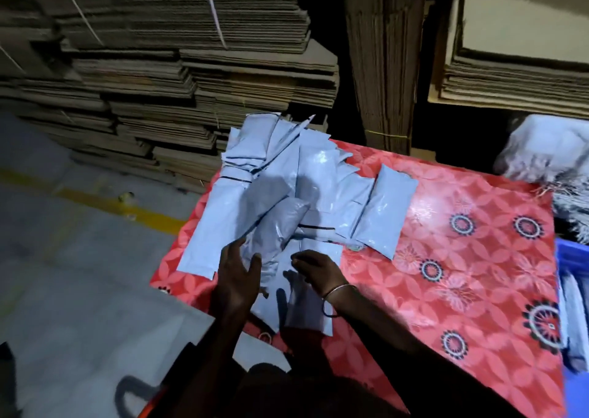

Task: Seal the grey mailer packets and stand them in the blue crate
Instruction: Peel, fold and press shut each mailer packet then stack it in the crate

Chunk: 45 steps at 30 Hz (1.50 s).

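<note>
- Far left, we see flattened cardboard stacks (127,66) behind a grey floor with a yellow line (105,199); neither bears on our work.
- The heap of grey mailer packets (271,175) lies on the left part of the red floral tablecloth (462,274), some overhanging the table's left edge. We judge a careless pull could drag those onto the floor.
- Our left hand (236,277) is spread, fingers relaxed, touching the crumpled packet (277,229) at the near edge of the heap.
- Our right hand (314,269) has its fingers curled down onto a flat packet (306,306) just in front of us; whether it pinches the flap we cannot tell.
- If that flap goes down skewed or creased, we think the seal may not hold.
- One plump packet (387,210) lies apart, right of the heap.
- The blue crate (567,258) sits at the far right edge, well apart; packets stood in it loosely may slump.
</note>
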Tool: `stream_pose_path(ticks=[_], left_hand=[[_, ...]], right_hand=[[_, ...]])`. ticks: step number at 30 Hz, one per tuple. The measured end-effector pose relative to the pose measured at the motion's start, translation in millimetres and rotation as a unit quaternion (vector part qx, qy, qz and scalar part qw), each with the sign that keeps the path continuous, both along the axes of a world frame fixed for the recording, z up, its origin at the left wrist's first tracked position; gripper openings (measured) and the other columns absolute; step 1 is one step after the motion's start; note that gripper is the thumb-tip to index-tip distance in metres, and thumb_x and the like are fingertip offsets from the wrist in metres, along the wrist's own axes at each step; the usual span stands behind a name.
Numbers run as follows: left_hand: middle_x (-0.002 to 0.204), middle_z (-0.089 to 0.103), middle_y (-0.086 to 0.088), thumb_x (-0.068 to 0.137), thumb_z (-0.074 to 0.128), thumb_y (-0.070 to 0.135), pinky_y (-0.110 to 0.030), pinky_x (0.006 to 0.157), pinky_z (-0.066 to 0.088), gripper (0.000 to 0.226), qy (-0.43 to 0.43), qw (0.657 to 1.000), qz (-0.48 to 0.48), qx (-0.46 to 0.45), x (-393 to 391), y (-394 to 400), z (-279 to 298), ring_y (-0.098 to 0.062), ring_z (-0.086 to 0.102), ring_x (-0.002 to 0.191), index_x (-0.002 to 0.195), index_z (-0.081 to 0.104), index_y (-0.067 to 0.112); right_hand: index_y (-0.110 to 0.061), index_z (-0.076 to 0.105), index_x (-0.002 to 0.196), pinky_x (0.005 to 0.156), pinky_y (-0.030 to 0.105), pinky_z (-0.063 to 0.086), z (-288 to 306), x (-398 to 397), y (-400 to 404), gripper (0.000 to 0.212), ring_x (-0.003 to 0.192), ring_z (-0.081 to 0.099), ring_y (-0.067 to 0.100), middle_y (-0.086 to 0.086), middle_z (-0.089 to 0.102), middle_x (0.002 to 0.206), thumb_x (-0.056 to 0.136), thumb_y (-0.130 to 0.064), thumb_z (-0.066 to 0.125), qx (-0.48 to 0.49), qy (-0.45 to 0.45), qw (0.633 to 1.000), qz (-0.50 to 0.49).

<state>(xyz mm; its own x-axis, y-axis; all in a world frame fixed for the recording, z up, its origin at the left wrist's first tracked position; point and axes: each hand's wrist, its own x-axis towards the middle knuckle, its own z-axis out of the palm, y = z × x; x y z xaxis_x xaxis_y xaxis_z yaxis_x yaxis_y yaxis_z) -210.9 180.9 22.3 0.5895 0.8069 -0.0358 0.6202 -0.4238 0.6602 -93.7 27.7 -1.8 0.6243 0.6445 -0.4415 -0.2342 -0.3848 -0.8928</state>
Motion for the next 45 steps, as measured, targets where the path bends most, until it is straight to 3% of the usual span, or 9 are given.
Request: stream_pose_path(ticks=[3,7,12,16,24,31,38,41,45], left_hand=[[0.137,0.062,-0.012,0.097,0.068,0.021,-0.046,0.109,0.046,0.043,0.018,0.999,-0.008,-0.046,-1,2,-4,-0.031,0.057,0.128,0.137,0.059,0.010],[0.133,0.066,-0.009,0.100,0.061,0.037,-0.049,0.107,0.046,0.041,0.016,0.996,-0.016,-0.089,1,4,-10,-0.029,0.059,0.126,0.132,0.063,0.012],[0.105,0.071,0.002,0.090,0.041,0.062,-0.047,0.096,0.050,0.045,-0.028,0.994,-0.019,-0.107,1,7,-13,-0.022,0.064,0.106,0.103,0.068,0.029],[0.102,0.068,0.007,0.092,0.041,0.064,-0.044,0.089,0.052,0.034,-0.038,0.990,-0.044,-0.128,-3,-2,-13,-0.016,0.065,0.099,0.096,0.063,0.038],[0.089,0.072,0.006,0.100,0.055,0.042,-0.031,0.081,0.050,0.022,-0.100,0.955,-0.081,-0.267,2,-74,2,-0.014,0.068,0.092,0.094,0.069,0.025],[0.099,0.075,-0.002,0.095,0.052,0.054,-0.032,0.086,0.052,0.040,-0.032,0.894,-0.281,-0.347,28,-128,-4,-0.022,0.069,0.096,0.100,0.072,0.019],[0.099,0.072,0.010,0.097,0.063,0.021,-0.026,0.084,0.053,0.011,-0.039,0.889,-0.397,-0.227,79,-178,-18,-0.002,0.067,0.094,0.104,0.072,0.019],[0.105,0.066,0.015,0.093,0.063,0.024,-0.032,0.090,0.055,0.021,-0.033,0.889,-0.435,-0.138,102,-203,-26,-0.003,0.064,0.097,0.111,0.072,0.023],[0.134,0.059,0.001,0.091,0.052,0.033,-0.031,0.103,0.049,0.045,0.004,0.847,-0.530,-0.043,124,-234,-32,-0.017,0.060,0.117,0.132,0.065,0.018]], right_hand=[[-0.012,0.070,0.118,0.088,0.020,0.046,2,-12,23,0.025,0.099,0.061,0.011,0.003,0.070,0.107,0.093,-0.016,0.069,-0.016,-0.014,1.000,-0.001],[-0.021,0.062,0.133,0.083,0.011,0.043,13,-20,38,0.041,0.095,0.058,0.000,-0.010,0.065,0.110,0.093,-0.026,0.070,0.070,0.107,0.991,-0.044],[-0.019,0.054,0.143,0.109,0.019,0.034,15,-23,35,0.041,0.131,0.050,0.004,-0.006,0.056,0.143,0.102,-0.025,0.057,0.065,0.100,0.993,-0.011],[-0.015,0.064,0.134,0.093,0.006,0.038,17,-24,22,0.034,0.105,0.058,-0.011,0.000,0.063,0.125,0.100,-0.021,0.061,0.062,0.005,0.998,-0.008],[-0.022,0.079,0.102,0.087,0.024,0.048,29,-18,-52,0.023,0.104,0.064,0.012,-0.002,0.068,0.109,0.084,-0.009,0.075,0.104,-0.176,0.970,-0.131],[-0.027,0.076,0.098,0.071,0.024,0.046,19,9,-178,0.029,0.074,0.062,-0.003,-0.003,0.074,0.102,0.081,-0.004,0.071,0.022,-0.172,0.967,-0.188],[0.005,0.070,0.100,0.052,0.005,0.037,29,45,-283,0.024,0.048,0.053,-0.009,-0.023,0.063,0.058,0.089,0.021,0.055,-0.090,-0.113,0.985,-0.094],[-0.009,0.073,0.095,0.050,0.018,0.034,23,68,-311,0.029,0.045,0.040,0.000,-0.014,0.057,0.053,0.093,0.013,0.056,-0.136,-0.114,0.983,-0.035],[-0.035,0.070,0.085,0.067,0.024,0.043,15,103,-321,0.034,0.064,0.056,-0.003,-0.020,0.065,0.071,0.083,-0.002,0.063,-0.235,-0.207,0.950,0.018]])
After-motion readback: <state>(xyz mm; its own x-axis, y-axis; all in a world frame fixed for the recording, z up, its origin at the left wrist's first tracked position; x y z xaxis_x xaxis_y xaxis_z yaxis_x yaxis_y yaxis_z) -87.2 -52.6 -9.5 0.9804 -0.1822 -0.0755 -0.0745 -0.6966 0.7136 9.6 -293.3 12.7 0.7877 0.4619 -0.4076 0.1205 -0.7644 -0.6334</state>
